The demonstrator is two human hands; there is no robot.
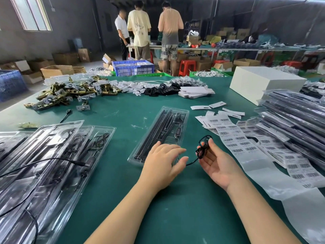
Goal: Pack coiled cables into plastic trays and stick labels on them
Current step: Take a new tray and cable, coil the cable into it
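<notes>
A clear plastic tray (182,112) lies on the green table in front of me, holding black strips and a small controller. My left hand (162,162) rests on the tray's near end with its fingers spread and relaxed. My right hand (217,162), palm up just right of the tray, pinches a small coil of thin black cable (203,147) between thumb and fingers. The cable's tail runs down toward my left thumb. A long strip of barcode labels (233,140) lies to the right of my right hand.
Several clear trays with cables (52,155) are stacked at the left, several packed trays (290,124) at the right. A white box (263,83), brass hardware (70,94), black parts and white cards sit farther back. Three people stand at a far bench.
</notes>
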